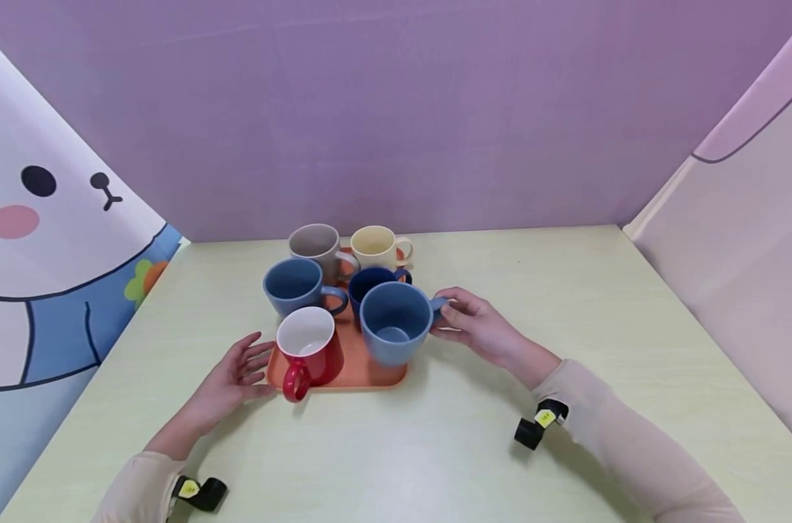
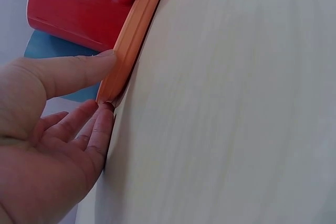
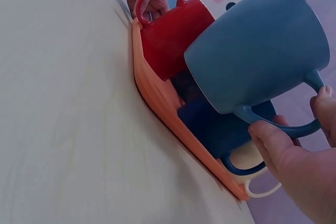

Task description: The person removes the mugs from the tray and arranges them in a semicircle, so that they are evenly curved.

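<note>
My right hand [image 1: 477,327] pinches the handle of a light blue mug [image 3: 257,51]. That mug is upright above the front right part of an orange tray [image 1: 363,374], with a gap beneath it in the right wrist view. At the tray's front left corner, my left hand [image 2: 58,145] holds the edge between thumb and fingertips. A red mug [image 1: 313,359] with a white inside stands near that corner, handle toward me. Behind it is a blue mug [image 1: 294,287]. A navy mug [image 1: 366,280] is partly hidden by the held mug.
At the tray's back stand a grey mug [image 1: 313,243] and a cream mug [image 1: 372,247]. The pale table [image 1: 461,450] extends around the tray. A purple wall [image 1: 409,123] rises behind, and printed cloth panels [image 1: 62,290] flank both sides.
</note>
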The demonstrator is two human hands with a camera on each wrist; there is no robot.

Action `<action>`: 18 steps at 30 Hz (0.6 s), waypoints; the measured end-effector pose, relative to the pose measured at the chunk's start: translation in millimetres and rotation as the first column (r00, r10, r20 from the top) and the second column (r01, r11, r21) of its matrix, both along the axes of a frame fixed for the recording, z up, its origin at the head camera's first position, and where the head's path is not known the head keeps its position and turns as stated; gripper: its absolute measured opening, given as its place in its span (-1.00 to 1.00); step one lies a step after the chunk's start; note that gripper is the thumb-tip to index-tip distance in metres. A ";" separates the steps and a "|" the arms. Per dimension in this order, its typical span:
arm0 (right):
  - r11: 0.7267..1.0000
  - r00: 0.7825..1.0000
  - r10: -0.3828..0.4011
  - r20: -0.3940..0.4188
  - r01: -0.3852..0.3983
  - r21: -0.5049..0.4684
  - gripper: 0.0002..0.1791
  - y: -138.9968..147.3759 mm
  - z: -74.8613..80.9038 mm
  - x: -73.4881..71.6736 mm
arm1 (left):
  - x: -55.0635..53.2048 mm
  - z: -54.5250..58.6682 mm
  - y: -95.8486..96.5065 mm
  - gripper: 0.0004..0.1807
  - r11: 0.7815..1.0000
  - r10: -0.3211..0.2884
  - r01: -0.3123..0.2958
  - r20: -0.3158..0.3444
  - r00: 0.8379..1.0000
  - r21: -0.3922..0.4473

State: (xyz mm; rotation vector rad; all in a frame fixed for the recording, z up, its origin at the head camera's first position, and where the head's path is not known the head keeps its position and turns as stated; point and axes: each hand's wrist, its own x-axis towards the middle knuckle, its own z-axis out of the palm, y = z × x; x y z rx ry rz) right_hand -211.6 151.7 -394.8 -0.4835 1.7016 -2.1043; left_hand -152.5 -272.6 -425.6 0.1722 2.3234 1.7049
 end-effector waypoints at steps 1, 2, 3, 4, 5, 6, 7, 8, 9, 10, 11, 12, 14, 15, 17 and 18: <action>1.000 1.000 -0.004 -0.004 0.004 -0.002 -0.73 1.7 0.2 -0.1 | -0.2 0.0 -0.1 0.03 1.000 0.001 -0.001 0.001 1.000 -0.001; 1.000 1.000 -0.007 -0.008 0.007 -0.003 -0.72 3.4 0.4 -0.3 | -0.4 -0.1 -0.1 0.03 1.000 0.000 0.000 0.003 1.000 0.000; 1.000 1.000 -0.009 -0.013 0.009 -0.007 -0.71 5.1 0.6 -0.4 | -0.6 -0.1 0.0 0.03 1.000 0.000 0.000 0.003 1.000 -0.001; 1.000 1.000 -0.011 -0.016 0.011 -0.011 -0.70 7.0 0.7 -0.6 | -0.6 -0.1 0.0 0.03 1.000 0.000 0.000 0.004 1.000 -0.002; 1.000 1.000 -0.013 -0.021 0.013 -0.016 -0.69 8.8 0.8 -0.8 | -0.7 -0.1 0.0 0.03 1.000 0.000 0.000 0.005 1.000 -0.003; 1.000 1.000 -0.016 -0.024 0.015 -0.022 -0.69 10.6 0.9 -1.0 | -0.7 0.0 0.1 0.03 1.000 0.000 0.000 0.004 1.000 -0.005; 0.999 0.999 -0.018 -0.029 0.017 -0.027 -0.69 12.5 0.9 -1.3 | -0.6 0.1 0.0 0.03 1.000 0.001 -0.001 0.002 1.000 -0.007; 0.999 0.999 -0.022 -0.032 0.021 -0.031 -0.69 14.3 0.9 -1.7 | -0.6 0.2 0.0 0.03 1.000 0.001 -0.001 0.001 1.000 -0.007; 0.999 0.999 -0.024 -0.034 0.023 -0.035 -0.70 16.2 1.0 -2.0 | -0.6 0.2 -0.1 0.02 1.000 0.001 -0.001 0.000 1.000 -0.008; 0.999 0.999 -0.028 -0.036 0.027 -0.039 -0.70 18.0 1.2 -2.4 | -0.6 0.2 -0.2 0.02 1.000 0.000 0.000 -0.001 1.000 -0.008; 0.998 0.999 -0.032 -0.036 0.030 -0.046 -0.70 19.7 1.2 -2.8 | -0.6 0.1 -0.3 0.02 1.000 0.000 0.000 -0.003 1.000 -0.008; 0.998 0.999 -0.036 -0.037 0.034 -0.054 -0.70 21.4 1.3 -3.2 | -0.6 0.0 -0.4 0.02 1.000 -0.001 0.001 -0.004 1.000 -0.008; 0.997 0.998 -0.042 -0.039 0.039 -0.068 -0.71 24.5 1.8 -3.7 | -0.9 -0.4 -0.7 0.02 1.000 -0.002 0.002 -0.006 1.000 -0.008; 0.996 0.998 -0.044 -0.041 0.041 -0.077 -0.71 25.9 2.1 -3.9 | -1.0 -0.6 -0.8 0.02 1.000 -0.002 0.002 -0.007 1.000 -0.009; 0.994 0.998 -0.048 -0.046 0.043 -0.099 -0.72 29.2 2.5 -4.3 | -1.4 -1.2 -1.0 0.02 1.000 -0.003 0.003 -0.007 1.000 -0.009; 0.993 0.997 -0.049 -0.052 0.043 -0.109 -0.73 30.8 2.8 -4.5 | -1.7 -1.5 -1.1 0.03 1.000 -0.003 0.003 -0.007 1.000 -0.009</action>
